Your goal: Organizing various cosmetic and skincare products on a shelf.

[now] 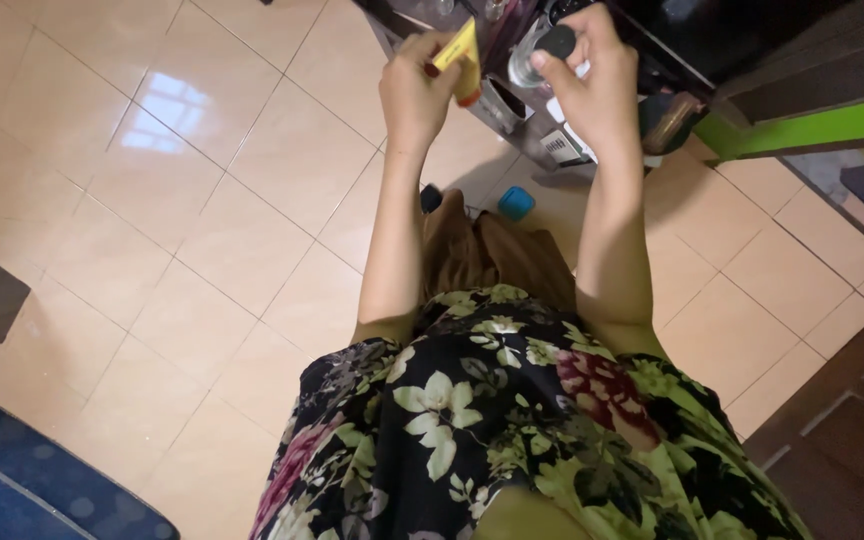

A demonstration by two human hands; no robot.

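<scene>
Left hand [414, 85]: sitting at upper centre of the frame, fingers curling around a yellow tube [458, 55] and pinching it near its upper end
Yellow tube: slanting down to the right out of the left hand's grip, its orange lower end [468, 97] sticking out below the fingers
Right hand [592, 85]: sitting just right of the left hand, thumb and fingertips pressing on a small clear bottle with a black cap [542, 52]
Bottle: lying at top centre, between the two hands, close to the tube; whether they are touching cannot be told
Shelf [512, 115]: standing behind the hands at the top edge, holding small containers
Floor [202, 200]: beige tiles filling the left half, reflecting light at upper left
Blue lid [515, 203]: lying on the tiles below the hands, at centre frame
Clothing [512, 430]: a dark floral garment filling the lower centre
</scene>
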